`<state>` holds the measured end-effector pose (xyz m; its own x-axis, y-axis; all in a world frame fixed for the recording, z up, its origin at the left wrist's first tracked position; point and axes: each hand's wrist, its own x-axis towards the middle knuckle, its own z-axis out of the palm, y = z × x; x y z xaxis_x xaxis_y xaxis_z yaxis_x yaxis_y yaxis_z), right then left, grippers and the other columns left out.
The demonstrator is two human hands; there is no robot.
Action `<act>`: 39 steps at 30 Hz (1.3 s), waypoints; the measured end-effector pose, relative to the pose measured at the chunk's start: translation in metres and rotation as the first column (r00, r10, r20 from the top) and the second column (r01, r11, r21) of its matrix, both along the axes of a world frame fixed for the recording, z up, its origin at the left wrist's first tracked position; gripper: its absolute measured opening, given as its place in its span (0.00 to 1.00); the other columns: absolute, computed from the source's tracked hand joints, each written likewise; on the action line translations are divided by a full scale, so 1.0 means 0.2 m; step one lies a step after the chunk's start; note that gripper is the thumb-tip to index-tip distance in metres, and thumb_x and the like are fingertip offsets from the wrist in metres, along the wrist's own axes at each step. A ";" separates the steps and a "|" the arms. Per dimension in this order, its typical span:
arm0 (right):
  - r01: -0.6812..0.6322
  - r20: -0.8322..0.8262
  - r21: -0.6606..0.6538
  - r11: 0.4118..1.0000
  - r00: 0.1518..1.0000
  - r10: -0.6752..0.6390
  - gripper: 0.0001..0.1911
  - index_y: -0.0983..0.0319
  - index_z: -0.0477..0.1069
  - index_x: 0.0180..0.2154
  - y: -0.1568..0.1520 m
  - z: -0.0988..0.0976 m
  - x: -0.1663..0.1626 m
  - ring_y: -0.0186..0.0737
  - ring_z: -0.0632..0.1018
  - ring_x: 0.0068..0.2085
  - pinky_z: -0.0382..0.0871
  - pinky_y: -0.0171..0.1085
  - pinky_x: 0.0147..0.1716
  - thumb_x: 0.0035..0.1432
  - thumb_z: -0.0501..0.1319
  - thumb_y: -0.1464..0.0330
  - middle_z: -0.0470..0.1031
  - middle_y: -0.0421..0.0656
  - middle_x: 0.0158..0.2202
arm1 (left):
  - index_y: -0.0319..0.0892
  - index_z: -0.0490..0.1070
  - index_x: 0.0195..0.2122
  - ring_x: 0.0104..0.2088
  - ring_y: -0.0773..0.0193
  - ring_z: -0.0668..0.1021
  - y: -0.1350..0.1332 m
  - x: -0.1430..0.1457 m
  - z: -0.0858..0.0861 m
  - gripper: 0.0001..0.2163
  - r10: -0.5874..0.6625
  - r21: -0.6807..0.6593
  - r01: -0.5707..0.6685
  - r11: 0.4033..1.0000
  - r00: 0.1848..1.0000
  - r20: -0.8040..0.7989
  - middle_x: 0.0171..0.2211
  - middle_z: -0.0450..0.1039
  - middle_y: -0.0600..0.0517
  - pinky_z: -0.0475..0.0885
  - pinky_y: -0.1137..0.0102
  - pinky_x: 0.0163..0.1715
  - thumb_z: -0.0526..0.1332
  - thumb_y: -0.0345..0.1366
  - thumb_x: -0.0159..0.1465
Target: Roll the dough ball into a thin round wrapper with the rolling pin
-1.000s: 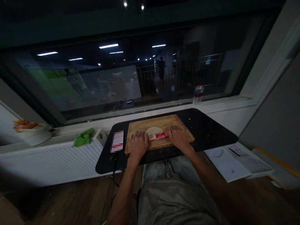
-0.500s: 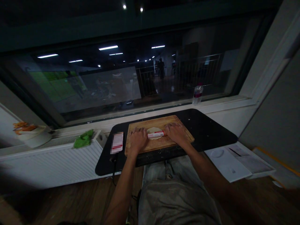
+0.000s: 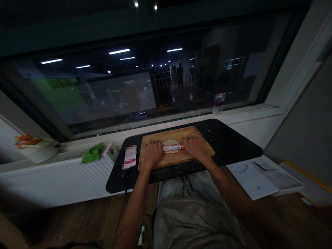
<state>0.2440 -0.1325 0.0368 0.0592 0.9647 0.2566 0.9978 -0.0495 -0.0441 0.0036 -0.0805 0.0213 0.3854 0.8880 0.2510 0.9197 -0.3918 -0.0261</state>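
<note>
A rolling pin (image 3: 172, 147) with a red-and-white printed wrap lies across a flat, round piece of pale dough (image 3: 170, 142). The dough rests on a wooden cutting board (image 3: 176, 161). My left hand (image 3: 153, 151) is closed over the pin's left end, and my right hand (image 3: 194, 145) is closed over its right end. Both hands hide the tips of the pin. Dough shows above the pin and a thin strip of it below.
Under the board is a black table (image 3: 233, 145) with small crumbs. A pixelated pink-and-white item (image 3: 130, 157) lies left of the board. A plastic bottle (image 3: 218, 103) stands on the windowsill; a green cloth (image 3: 92, 154) drapes over the radiator (image 3: 70, 178). An open white box (image 3: 255, 180) sits lower right.
The printed wrap on the rolling pin shows a slightly different side, so the pin has turned a little. Both hands keep about the same places at its ends.
</note>
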 end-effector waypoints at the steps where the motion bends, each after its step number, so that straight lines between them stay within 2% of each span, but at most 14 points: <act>1: 0.004 -0.006 0.007 1.000 1.000 -0.004 0.25 0.66 0.83 0.53 -0.02 -0.01 0.00 0.52 0.84 0.58 0.71 0.41 0.57 0.81 0.48 0.65 0.84 0.57 0.58 | 0.40 0.77 0.57 0.63 0.42 0.77 0.00 0.00 0.00 0.15 0.009 0.002 -0.009 1.000 1.000 0.002 0.56 0.81 0.33 0.72 0.51 0.61 0.53 0.37 0.78; 6: -0.003 -0.033 0.055 0.998 0.999 0.005 0.24 0.67 0.82 0.53 -0.09 -0.03 -0.01 0.52 0.84 0.57 0.69 0.43 0.61 0.82 0.48 0.66 0.85 0.58 0.56 | 0.39 0.77 0.57 0.63 0.41 0.77 0.00 0.01 0.01 0.15 0.023 -0.003 -0.023 1.000 1.000 0.009 0.56 0.81 0.33 0.72 0.51 0.61 0.54 0.36 0.78; 12: -0.006 -0.060 0.079 0.997 0.998 0.011 0.25 0.65 0.80 0.57 -0.21 -0.07 -0.03 0.52 0.81 0.61 0.65 0.44 0.67 0.82 0.46 0.65 0.83 0.58 0.60 | 0.39 0.76 0.56 0.62 0.43 0.79 0.00 0.02 0.00 0.15 0.034 0.009 -0.034 0.999 0.999 0.002 0.55 0.82 0.34 0.72 0.54 0.61 0.52 0.36 0.79; 16: -0.005 -0.068 0.095 0.995 0.998 0.012 0.25 0.64 0.79 0.60 -0.26 -0.10 -0.04 0.53 0.80 0.64 0.62 0.48 0.70 0.82 0.46 0.63 0.81 0.57 0.63 | 0.39 0.76 0.56 0.60 0.46 0.80 0.01 0.02 0.00 0.15 0.022 0.016 -0.022 1.000 1.000 -0.001 0.54 0.82 0.35 0.71 0.55 0.62 0.51 0.35 0.79; 22: -0.024 -0.103 0.100 0.995 0.994 0.034 0.25 0.63 0.81 0.58 -0.24 -0.08 -0.03 0.53 0.78 0.66 0.58 0.53 0.73 0.82 0.46 0.64 0.82 0.55 0.64 | 0.38 0.78 0.55 0.62 0.44 0.78 0.00 0.02 0.00 0.19 0.031 0.001 -0.031 1.000 0.999 -0.016 0.56 0.81 0.36 0.72 0.57 0.60 0.47 0.35 0.81; 26: -0.044 -0.090 0.077 0.996 0.995 0.051 0.26 0.62 0.82 0.56 -0.20 -0.04 -0.03 0.53 0.78 0.65 0.60 0.53 0.72 0.82 0.45 0.65 0.83 0.55 0.62 | 0.38 0.78 0.55 0.62 0.46 0.78 0.01 0.01 0.01 0.17 -0.015 -0.003 0.015 1.000 1.000 -0.004 0.58 0.81 0.35 0.72 0.57 0.62 0.49 0.34 0.80; 30: -0.043 -0.079 0.068 0.997 0.996 0.049 0.26 0.63 0.83 0.54 -0.17 -0.02 -0.02 0.53 0.78 0.65 0.60 0.51 0.71 0.82 0.45 0.65 0.84 0.55 0.60 | 0.38 0.77 0.58 0.65 0.45 0.76 0.02 0.01 0.02 0.18 0.014 -0.010 -0.013 1.000 0.999 0.030 0.60 0.80 0.36 0.72 0.56 0.61 0.49 0.35 0.80; 35: -0.040 -0.098 0.103 0.994 0.994 0.050 0.26 0.63 0.81 0.58 -0.19 -0.07 -0.02 0.52 0.78 0.67 0.59 0.51 0.73 0.82 0.45 0.65 0.83 0.55 0.62 | 0.37 0.77 0.60 0.70 0.43 0.72 0.01 0.01 -0.01 0.19 0.023 0.000 -0.023 1.000 0.998 0.066 0.63 0.78 0.34 0.71 0.52 0.65 0.49 0.35 0.80; 39: -0.049 -0.108 0.148 0.988 0.992 0.066 0.26 0.65 0.80 0.61 -0.22 -0.11 -0.02 0.54 0.78 0.68 0.59 0.53 0.74 0.82 0.46 0.65 0.81 0.56 0.65 | 0.38 0.77 0.61 0.73 0.42 0.70 -0.02 -0.01 -0.05 0.19 0.013 0.020 -0.013 1.000 0.999 0.035 0.65 0.77 0.35 0.68 0.50 0.70 0.49 0.35 0.80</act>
